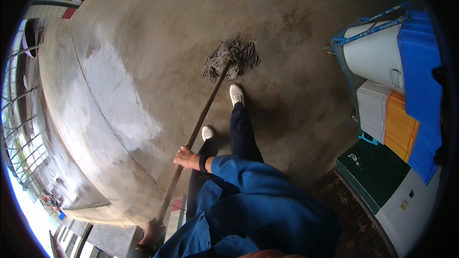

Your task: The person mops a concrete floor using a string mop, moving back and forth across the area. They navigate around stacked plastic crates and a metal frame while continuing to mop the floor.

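A string mop with grey, wet-looking strands (232, 59) lies spread on the concrete floor (172, 36), just ahead of my feet. Its long wooden handle (204, 116) slants down to the lower left. Partway along the handle, my right hand (185, 157) is wrapped around the wood, a dark band on its wrist. My left hand (153, 231) grips the handle close to its upper end, low in the picture; part of that hand is dim and blurred. A white shoe (236, 94) on my right foot stands close to the mop head, while the other shoe (207, 133) is farther back.
On the right, a blue metal-framed cart (346, 61) stands by a white barrel (373, 53), white and orange bins (400, 125) and blue plastic (419, 64). A dark green box-like block (371, 172) sits below them. A crack line (98, 109) crosses the floor at left.
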{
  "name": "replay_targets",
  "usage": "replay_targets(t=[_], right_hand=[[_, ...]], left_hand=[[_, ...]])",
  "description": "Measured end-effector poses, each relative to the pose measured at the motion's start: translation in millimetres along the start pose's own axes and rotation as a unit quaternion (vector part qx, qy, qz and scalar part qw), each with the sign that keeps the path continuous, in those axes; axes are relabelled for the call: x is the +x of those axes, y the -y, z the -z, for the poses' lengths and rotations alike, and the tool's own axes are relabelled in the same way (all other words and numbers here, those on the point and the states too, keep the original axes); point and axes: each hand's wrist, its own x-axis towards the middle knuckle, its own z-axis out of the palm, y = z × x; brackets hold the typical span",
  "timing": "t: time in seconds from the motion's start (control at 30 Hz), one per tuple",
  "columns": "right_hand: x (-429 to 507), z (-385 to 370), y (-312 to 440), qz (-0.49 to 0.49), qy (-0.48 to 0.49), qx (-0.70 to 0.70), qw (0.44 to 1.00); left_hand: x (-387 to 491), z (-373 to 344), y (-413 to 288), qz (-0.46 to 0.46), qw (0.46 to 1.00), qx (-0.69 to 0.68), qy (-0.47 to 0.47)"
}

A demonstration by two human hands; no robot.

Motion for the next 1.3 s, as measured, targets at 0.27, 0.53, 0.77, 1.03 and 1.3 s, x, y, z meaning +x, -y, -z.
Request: replay_targets(t=[0.27,0.53,0.77,1.03,1.3], right_hand=[[-44,155,-144,-0.086,-0.076,-0.179,0.977],[-134,368,-282,-0.272,-0.174,-0.29,0.901],[-159,429,-287,-0.315,-0.196,-0.334,0.866],[-39,336,-222,-0.155,-0.184,-0.232,0.942],[26,208,-103,-0.023,-0.118,-0.105,0.987]], left_hand=[[138,27,-147,-0.144,0.989,0.006,0.014],[251,82,-406,-0.167,0.915,-0.327,0.165],[254,117,-481,-0.162,0.829,-0.451,0.287],[193,185,-297,-0.103,0.8,-0.513,0.295],[65,169,-168,0.086,0.855,-0.482,0.174]])
